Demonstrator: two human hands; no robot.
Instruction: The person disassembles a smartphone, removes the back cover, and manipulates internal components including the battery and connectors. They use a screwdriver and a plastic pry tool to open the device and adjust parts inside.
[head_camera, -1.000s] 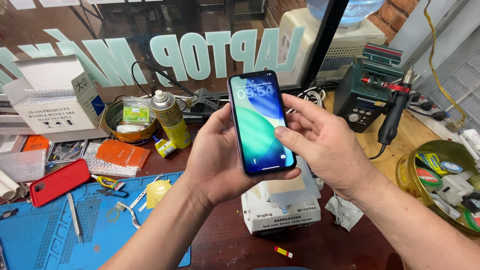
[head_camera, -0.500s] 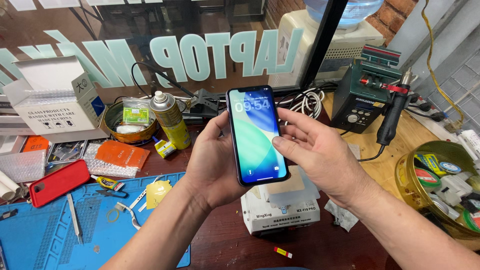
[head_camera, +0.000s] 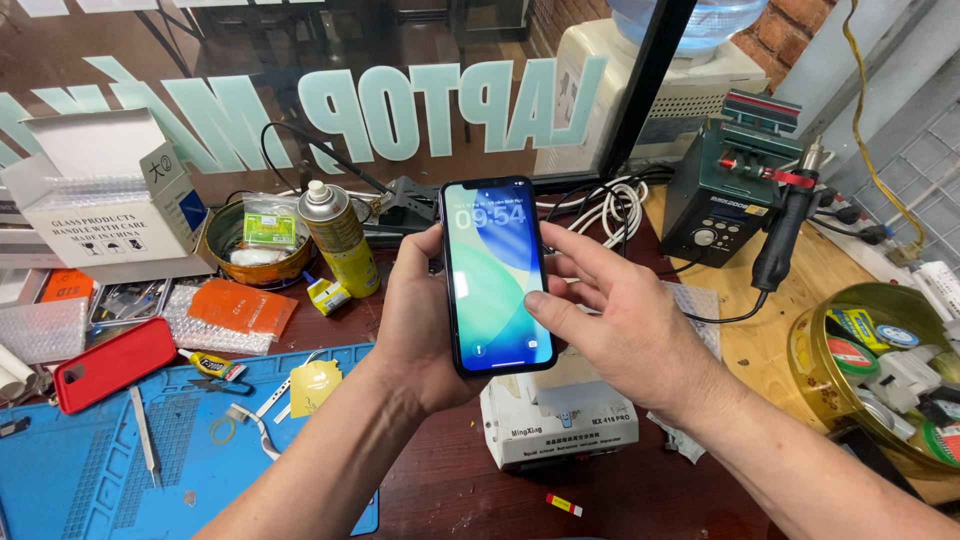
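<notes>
My left hand (head_camera: 415, 325) holds a dark smartphone (head_camera: 495, 275) upright above the workbench, gripping it from behind and along its left edge. Its screen is lit, with a green and blue wallpaper and a clock at the top. My right hand (head_camera: 610, 325) is beside the phone on the right, fingers spread, with the thumb tip resting on the screen near its right edge. A white box-shaped device (head_camera: 560, 420) sits on the bench directly below the phone.
A blue work mat (head_camera: 120, 460) with tweezers lies front left, a red phone case (head_camera: 112, 362) beside it. A yellow spray can (head_camera: 340, 238), a round tin (head_camera: 245, 250) and a white carton (head_camera: 100, 190) stand behind. A soldering station (head_camera: 725, 195) and a tin of tape rolls (head_camera: 880, 370) are at right.
The phone has come upright and moved slightly down and left. My right hand has slid from the phone's right edge so that its thumb now lies on the screen.
</notes>
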